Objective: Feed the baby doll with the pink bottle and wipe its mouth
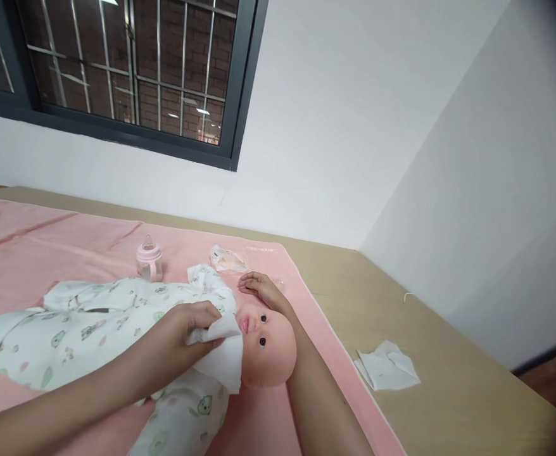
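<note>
Pink blanket (pixel 45 247) covers a tan platform (pixel 449 392) under white walls. On it lies a baby doll (pixel 271 348) in a printed suit, head toward 3 o'clock. A white wipe (pixel 225 361) sits against its cheek beside the mouth, pinched between the thumb and fingers of the left hand (pixel 183 335). The right hand (pixel 261 290) rests loosely curled, gripping nothing, on the head's far side (12 o'clock). From the head, a small pink bottle (pixel 149 256) stands at 10 o'clock, a crumpled packet (pixel 228 258) at 11, and folded tissues (pixel 387 367) at 3.

Doll head (pixel 271 345) smooth matt plastic; wipe (pixel 223 358) soft paper; blanket (pixel 69 247) pink cloth.
</note>
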Available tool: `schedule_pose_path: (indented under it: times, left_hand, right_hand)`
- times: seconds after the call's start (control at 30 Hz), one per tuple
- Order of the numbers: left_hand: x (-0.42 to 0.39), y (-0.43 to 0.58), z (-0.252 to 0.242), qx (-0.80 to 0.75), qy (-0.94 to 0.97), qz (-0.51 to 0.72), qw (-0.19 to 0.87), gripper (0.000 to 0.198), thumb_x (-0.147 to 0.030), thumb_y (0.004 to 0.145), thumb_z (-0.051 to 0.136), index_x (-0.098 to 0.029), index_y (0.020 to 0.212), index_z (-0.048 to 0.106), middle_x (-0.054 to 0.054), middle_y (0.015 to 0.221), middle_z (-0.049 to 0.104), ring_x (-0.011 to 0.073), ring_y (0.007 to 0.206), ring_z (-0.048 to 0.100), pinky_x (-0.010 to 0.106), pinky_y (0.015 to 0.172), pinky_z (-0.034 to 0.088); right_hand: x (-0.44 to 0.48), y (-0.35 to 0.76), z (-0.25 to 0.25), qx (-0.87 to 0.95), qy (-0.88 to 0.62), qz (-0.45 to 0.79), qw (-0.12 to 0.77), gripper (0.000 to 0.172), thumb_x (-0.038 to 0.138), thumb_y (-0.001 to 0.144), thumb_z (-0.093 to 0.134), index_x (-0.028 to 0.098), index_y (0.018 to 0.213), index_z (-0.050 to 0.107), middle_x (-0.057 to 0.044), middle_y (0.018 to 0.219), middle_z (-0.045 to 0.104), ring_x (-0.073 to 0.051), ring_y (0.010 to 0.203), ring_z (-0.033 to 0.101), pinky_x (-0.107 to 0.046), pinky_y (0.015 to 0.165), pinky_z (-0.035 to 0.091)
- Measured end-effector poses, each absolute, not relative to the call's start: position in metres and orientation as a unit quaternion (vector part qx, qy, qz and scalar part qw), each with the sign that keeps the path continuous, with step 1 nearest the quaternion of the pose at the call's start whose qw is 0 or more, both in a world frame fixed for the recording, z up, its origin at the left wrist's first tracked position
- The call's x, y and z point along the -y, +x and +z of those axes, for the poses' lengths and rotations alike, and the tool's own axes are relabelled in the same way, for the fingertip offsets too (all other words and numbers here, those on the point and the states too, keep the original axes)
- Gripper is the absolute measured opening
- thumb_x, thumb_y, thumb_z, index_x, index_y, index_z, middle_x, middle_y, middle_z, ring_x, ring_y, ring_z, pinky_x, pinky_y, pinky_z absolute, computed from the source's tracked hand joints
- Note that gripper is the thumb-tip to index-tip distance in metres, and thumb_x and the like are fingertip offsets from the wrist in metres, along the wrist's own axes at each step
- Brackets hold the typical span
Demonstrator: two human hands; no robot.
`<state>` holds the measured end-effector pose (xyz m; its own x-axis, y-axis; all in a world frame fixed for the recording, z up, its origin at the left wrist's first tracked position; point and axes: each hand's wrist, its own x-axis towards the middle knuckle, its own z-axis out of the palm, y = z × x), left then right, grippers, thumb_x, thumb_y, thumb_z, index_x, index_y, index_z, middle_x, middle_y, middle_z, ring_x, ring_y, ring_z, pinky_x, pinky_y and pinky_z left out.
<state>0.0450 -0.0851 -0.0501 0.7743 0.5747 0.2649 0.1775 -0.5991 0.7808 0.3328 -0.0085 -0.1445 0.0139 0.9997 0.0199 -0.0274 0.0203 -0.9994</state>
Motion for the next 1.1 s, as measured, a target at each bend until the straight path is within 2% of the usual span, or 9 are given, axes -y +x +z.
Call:
schedule_pose_path:
  times: [0.07, 0.17, 0.3, 0.47, 0.63, 0.83, 1.1]
  left_hand:
    - [0.085, 0.043, -0.059, -0.214, 0.886, 0.253, 0.324, 0.032, -0.004, 0.072, 0.043, -0.023, 0.074, 0.069, -0.001, 0.085, 0.065, 0.0157, 0.083, 0.058, 0.026, 0.078, 0.042]
    - [0.086, 0.043, -0.068, -0.203, 0.919, 0.245, 0.234, 0.047, 0.003, 0.062, 0.038, -0.027, 0.08, 0.07, -0.002, 0.091, 0.066, 0.0167, 0.087, 0.055, 0.031, 0.086, 0.038]
    - [0.085, 0.045, -0.073, -0.19, 0.934, 0.254, 0.167, 0.047, 0.003, 0.058, 0.038, -0.025, 0.081, 0.068, 0.0, 0.093, 0.065, 0.0184, 0.088, 0.052, 0.034, 0.085, 0.036]
    - [0.083, 0.049, -0.077, -0.186, 0.934, 0.272, 0.14, 0.036, 0.002, 0.064, 0.038, -0.021, 0.074, 0.063, 0.0, 0.091, 0.064, 0.0192, 0.088, 0.051, 0.037, 0.086, 0.034]
    - [0.08, 0.051, -0.08, -0.193, 0.935, 0.276, 0.113, 0.045, 0.004, 0.059, 0.036, -0.023, 0.08, 0.065, -0.001, 0.092, 0.064, 0.0185, 0.088, 0.051, 0.039, 0.087, 0.03]
    - [0.072, 0.057, -0.079, -0.203, 0.93, 0.294, 0.082, 0.035, -0.002, 0.077, 0.037, -0.022, 0.08, 0.066, 0.0, 0.092, 0.066, 0.0192, 0.087, 0.052, 0.041, 0.089, 0.03]
    - [0.067, 0.062, -0.077, -0.205, 0.929, 0.298, 0.082, 0.033, -0.003, 0.08, 0.037, -0.019, 0.073, 0.065, 0.001, 0.09, 0.066, 0.0186, 0.087, 0.053, 0.042, 0.089, 0.029]
  right_hand:
    - [0.009, 0.332, -0.144, 0.494, -0.491, 0.499, 0.516, 0.019, 0.021, 0.063, 0.069, 0.016, 0.081, 0.066, -0.004, 0.082, 0.068, -0.018, 0.085, 0.065, -0.034, 0.09, 0.049]
    - [0.009, 0.332, -0.144, 0.496, -0.487, 0.5, 0.517, 0.019, 0.021, 0.063, 0.069, 0.016, 0.082, 0.067, -0.004, 0.082, 0.069, -0.017, 0.083, 0.065, -0.034, 0.09, 0.049]
    - [0.01, 0.331, -0.143, 0.497, -0.489, 0.497, 0.517, 0.019, 0.023, 0.064, 0.071, 0.016, 0.081, 0.066, -0.005, 0.082, 0.069, -0.017, 0.082, 0.065, -0.034, 0.09, 0.049]
    - [0.009, 0.332, -0.144, 0.497, -0.492, 0.497, 0.514, 0.018, 0.021, 0.063, 0.07, 0.016, 0.081, 0.066, -0.004, 0.082, 0.069, -0.017, 0.082, 0.065, -0.033, 0.088, 0.049]
    - [0.007, 0.333, -0.146, 0.497, -0.494, 0.498, 0.511, 0.019, 0.019, 0.062, 0.068, 0.016, 0.08, 0.066, -0.004, 0.081, 0.068, -0.017, 0.083, 0.064, -0.032, 0.088, 0.049]
    - [0.009, 0.331, -0.143, 0.497, -0.498, 0.496, 0.508, 0.019, 0.019, 0.063, 0.067, 0.016, 0.081, 0.066, -0.005, 0.082, 0.068, -0.018, 0.084, 0.065, -0.035, 0.09, 0.049]
    - [0.01, 0.33, -0.14, 0.496, -0.502, 0.495, 0.507, 0.018, 0.019, 0.062, 0.067, 0.015, 0.08, 0.065, -0.004, 0.081, 0.068, -0.018, 0.085, 0.065, -0.035, 0.091, 0.049]
